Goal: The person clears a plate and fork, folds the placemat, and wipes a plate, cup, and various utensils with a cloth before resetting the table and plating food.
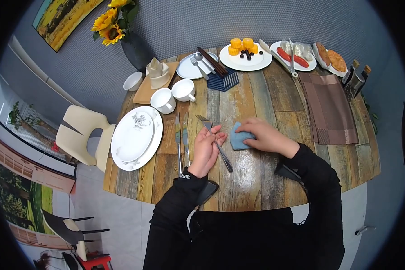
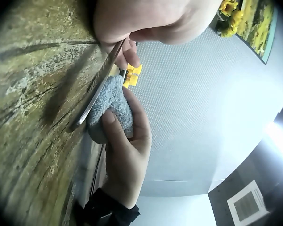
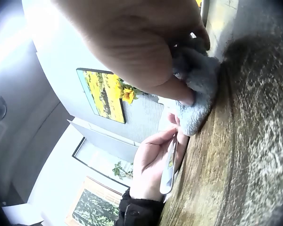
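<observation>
My left hand (image 1: pixel 203 150) pinches a metal fork (image 1: pixel 225 158) between thumb and fingers above the front half of the table. The tines point away from me to the left, and the handle end slants back toward me. To its right, my right hand (image 1: pixel 270 138) grips a folded blue-grey cloth (image 1: pixel 237 138), thumb on the near side. In the left wrist view the cloth (image 2: pixel 109 106) appears right beside the fork's handle (image 2: pixel 95 98). The right wrist view shows the cloth (image 3: pixel 200 101) low over the wood, with the left hand (image 3: pixel 148 162) behind it.
Two knives (image 1: pixel 179 144) lie left of my left hand. Beyond are stacked plates (image 1: pixel 132 135), white cups (image 1: pixel 163 100) and a tray with a napkin (image 1: pixel 157 74). Food plates (image 1: pixel 252 63) line the back. A brown placemat (image 1: pixel 330 110) lies right, near bottles (image 1: pixel 354 85).
</observation>
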Demonstrator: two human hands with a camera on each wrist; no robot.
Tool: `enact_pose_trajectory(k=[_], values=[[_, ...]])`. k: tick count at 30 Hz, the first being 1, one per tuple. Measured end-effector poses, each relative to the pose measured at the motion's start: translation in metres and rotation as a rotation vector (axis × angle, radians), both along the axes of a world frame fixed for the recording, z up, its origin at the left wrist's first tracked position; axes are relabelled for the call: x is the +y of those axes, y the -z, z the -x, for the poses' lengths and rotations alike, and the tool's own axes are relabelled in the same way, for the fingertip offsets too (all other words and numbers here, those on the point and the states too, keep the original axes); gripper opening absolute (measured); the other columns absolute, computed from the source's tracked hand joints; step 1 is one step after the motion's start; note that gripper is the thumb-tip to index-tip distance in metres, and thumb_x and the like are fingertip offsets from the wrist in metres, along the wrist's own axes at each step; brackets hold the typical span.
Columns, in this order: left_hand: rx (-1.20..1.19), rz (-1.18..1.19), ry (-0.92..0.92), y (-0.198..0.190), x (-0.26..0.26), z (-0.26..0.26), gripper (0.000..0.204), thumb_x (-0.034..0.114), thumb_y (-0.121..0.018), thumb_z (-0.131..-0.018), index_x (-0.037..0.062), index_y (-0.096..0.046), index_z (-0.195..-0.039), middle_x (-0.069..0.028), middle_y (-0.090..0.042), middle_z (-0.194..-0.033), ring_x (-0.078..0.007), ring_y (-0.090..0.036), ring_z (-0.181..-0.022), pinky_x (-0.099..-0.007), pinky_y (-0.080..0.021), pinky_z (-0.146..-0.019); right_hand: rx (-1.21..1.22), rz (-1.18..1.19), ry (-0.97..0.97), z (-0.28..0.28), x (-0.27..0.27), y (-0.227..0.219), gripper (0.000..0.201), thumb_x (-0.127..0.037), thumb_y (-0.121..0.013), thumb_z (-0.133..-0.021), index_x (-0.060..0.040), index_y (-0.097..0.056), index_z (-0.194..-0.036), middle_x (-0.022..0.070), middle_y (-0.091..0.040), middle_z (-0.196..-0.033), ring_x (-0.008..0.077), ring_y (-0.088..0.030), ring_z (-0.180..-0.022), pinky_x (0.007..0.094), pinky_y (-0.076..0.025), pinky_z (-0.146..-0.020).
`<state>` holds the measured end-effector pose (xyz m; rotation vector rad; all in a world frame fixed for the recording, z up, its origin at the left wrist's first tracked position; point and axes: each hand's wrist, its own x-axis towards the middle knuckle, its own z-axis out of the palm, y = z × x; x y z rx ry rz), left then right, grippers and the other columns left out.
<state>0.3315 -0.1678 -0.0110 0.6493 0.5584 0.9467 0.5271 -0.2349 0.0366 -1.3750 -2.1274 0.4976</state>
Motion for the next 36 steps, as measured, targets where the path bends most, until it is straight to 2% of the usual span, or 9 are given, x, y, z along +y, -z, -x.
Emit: enact_pose_trajectory(k=[8, 10, 11, 19, 22, 25, 29, 32, 36], values=[[-0.040, 0.026, 0.011, -0.011, -0.004, 0.002, 0.021, 0.002, -0.039, -0.083, 0.0016, -0.045, -0.103, -0.0078, -0.054, -0.081, -0.0102, -0.040, -0.056, -0.0258, -0.036, -0.054, -0.085, -0.369, 0.060, 0.036, -0.018, -0.030, 0.025, -0.019, -0.060, -0.073, -0.0050, -0.056, -0.093, 0.0128, -0.051, -0.098, 0.0300, -0.049, -0.095, 0.0372, -0.040, -0.079], [-0.076, 0.063, -0.010, -0.009, -0.003, 0.003, 0.020, 0.007, -0.039, -0.083, 0.0019, -0.044, -0.102, -0.0070, -0.053, -0.078, -0.0103, -0.037, -0.054, -0.0253, -0.034, -0.053, -0.219, -0.072, -0.051, 0.046, -0.022, -0.032, 0.020, -0.024, -0.058, -0.075, -0.0055, -0.058, -0.080, 0.0108, -0.056, -0.084, 0.0271, -0.056, -0.079, 0.0352, -0.045, -0.064], [-0.079, 0.062, -0.012, -0.007, -0.001, 0.004, 0.020, 0.007, -0.039, -0.083, 0.0019, -0.044, -0.102, -0.0070, -0.053, -0.078, -0.0103, -0.037, -0.054, -0.0253, -0.034, -0.053, -0.272, -0.148, -0.045, 0.053, -0.024, -0.028, 0.026, -0.030, -0.057, -0.076, -0.0057, -0.057, -0.066, 0.0090, -0.056, -0.066, 0.0268, -0.057, -0.059, 0.0358, -0.044, -0.051], [-0.264, 0.118, -0.103, -0.014, 0.005, 0.012, 0.032, 0.024, -0.042, -0.078, 0.0017, -0.043, -0.101, -0.0081, -0.049, -0.081, -0.0134, -0.038, -0.058, -0.0271, -0.033, -0.057, -0.459, -0.010, -0.047, 0.076, -0.014, 0.001, 0.029, -0.030, -0.054, -0.077, -0.0048, -0.057, -0.061, 0.0115, -0.057, -0.058, 0.0308, -0.057, -0.054, 0.0401, -0.044, -0.048], [-0.243, 0.121, -0.113, -0.014, 0.013, 0.017, 0.026, 0.018, -0.039, -0.083, 0.0008, -0.043, -0.102, -0.0117, -0.053, -0.087, -0.0147, -0.040, -0.059, -0.0278, -0.035, -0.057, -0.390, 0.070, 0.019, 0.074, -0.007, 0.004, 0.026, -0.026, -0.052, -0.077, -0.0030, -0.057, -0.067, 0.0140, -0.057, -0.061, 0.0316, -0.056, -0.054, 0.0401, -0.045, -0.050], [-0.174, -0.083, -0.081, -0.018, 0.018, 0.022, 0.014, 0.006, -0.035, -0.089, -0.0001, -0.042, -0.099, -0.0192, -0.055, -0.096, -0.0179, -0.052, -0.069, -0.0288, -0.043, -0.062, 0.186, 0.442, -0.064, 0.073, 0.000, -0.005, 0.024, -0.023, -0.053, -0.079, 0.0011, -0.053, -0.075, 0.0152, -0.057, -0.064, 0.0265, -0.057, -0.054, 0.0375, -0.046, -0.054], [-0.124, -0.073, -0.139, -0.025, 0.019, 0.022, 0.009, 0.004, -0.037, -0.088, -0.0007, -0.041, -0.095, -0.0202, -0.055, -0.097, -0.0201, -0.056, -0.071, -0.0299, -0.046, -0.065, 0.467, 0.522, -0.003, 0.083, 0.005, -0.001, 0.025, -0.021, -0.055, -0.078, 0.0012, -0.049, -0.087, 0.0136, -0.056, -0.065, 0.0254, -0.057, -0.056, 0.0367, -0.046, -0.055], [-0.088, -0.138, -0.178, -0.024, 0.022, 0.022, 0.015, 0.007, -0.037, -0.088, -0.0005, -0.035, -0.101, -0.0207, -0.054, -0.099, -0.0231, -0.058, -0.081, -0.0309, -0.048, -0.071, 0.020, -0.074, 0.014, 0.093, 0.011, -0.001, 0.033, -0.014, -0.056, -0.076, -0.0009, -0.042, -0.103, 0.0131, -0.055, -0.063, 0.0247, -0.056, -0.051, 0.0324, -0.045, -0.048], [-0.053, -0.194, -0.203, -0.029, 0.021, 0.021, 0.022, 0.007, -0.037, -0.088, -0.0021, -0.034, -0.107, -0.0223, -0.054, -0.102, -0.0242, -0.058, -0.086, -0.0297, -0.046, -0.076, -0.265, -0.097, 0.114, 0.108, 0.011, -0.016, 0.022, -0.013, -0.053, -0.074, 0.0023, -0.044, -0.087, 0.0155, -0.057, -0.062, 0.0294, -0.058, -0.052, 0.0383, -0.045, -0.046]])
